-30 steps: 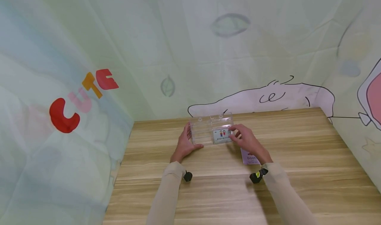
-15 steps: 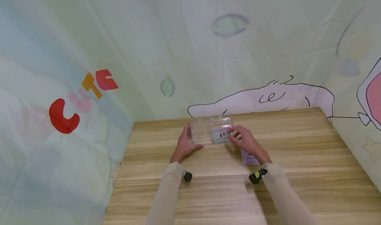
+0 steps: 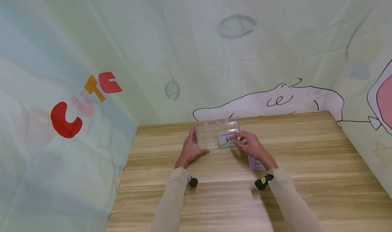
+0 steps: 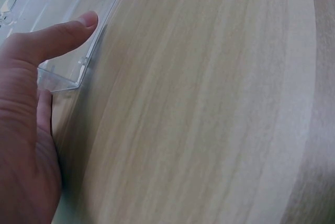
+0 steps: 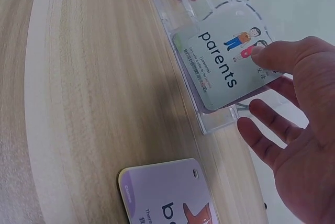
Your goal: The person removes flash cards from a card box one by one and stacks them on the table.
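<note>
Plastic holder (image 3: 208, 142): sat near the far edge of the surface (image 3: 220, 201), my left grip (image 3: 191, 151) curled round its side.
Parents card (image 5: 209, 72): at the holder's lower right compartment — my right grip (image 3: 251, 145) pinched its edge, thumb on the front; how deeply it was seated, I couldn't tell.
Risk: a bent corner, I judged, if I pushed crookedly; a sliding holder, if my left grip slackened.
Print: "parents", "Let's write a letter to our parents", plus Chinese too small to read.
Lilac card (image 5: 167, 185): "Clothes" and "boo" — no more legible.
Wall letters (image 3: 88, 110): "CUTE".
</note>
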Demonstrator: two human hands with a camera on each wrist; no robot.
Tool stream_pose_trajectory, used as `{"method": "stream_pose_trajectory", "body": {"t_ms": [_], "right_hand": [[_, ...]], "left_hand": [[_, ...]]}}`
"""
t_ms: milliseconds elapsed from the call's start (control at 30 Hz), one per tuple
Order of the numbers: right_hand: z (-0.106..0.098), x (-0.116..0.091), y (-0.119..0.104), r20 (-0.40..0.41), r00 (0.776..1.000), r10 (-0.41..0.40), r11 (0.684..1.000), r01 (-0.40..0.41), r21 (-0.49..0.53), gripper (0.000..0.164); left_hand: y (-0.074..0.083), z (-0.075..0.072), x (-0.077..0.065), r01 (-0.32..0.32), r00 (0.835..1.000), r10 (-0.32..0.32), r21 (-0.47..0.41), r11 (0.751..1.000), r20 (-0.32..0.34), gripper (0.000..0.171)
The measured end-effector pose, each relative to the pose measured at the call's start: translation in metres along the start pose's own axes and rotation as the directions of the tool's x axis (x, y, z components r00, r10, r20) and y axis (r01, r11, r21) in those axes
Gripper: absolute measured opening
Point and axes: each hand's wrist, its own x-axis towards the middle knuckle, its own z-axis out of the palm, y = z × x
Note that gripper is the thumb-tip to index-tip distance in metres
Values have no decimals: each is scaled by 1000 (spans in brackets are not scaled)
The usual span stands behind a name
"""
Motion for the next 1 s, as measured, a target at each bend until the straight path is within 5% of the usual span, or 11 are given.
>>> {"method": "stream_pose_trajectory", "body": {"t_ms": [1000], "right_hand": [[-15, 1, -9, -92, 995, 24, 999, -22, 27, 33]], "left_hand": [[-2, 0, 1, -9, 1000, 8, 29, 1000, 14, 129]]}}
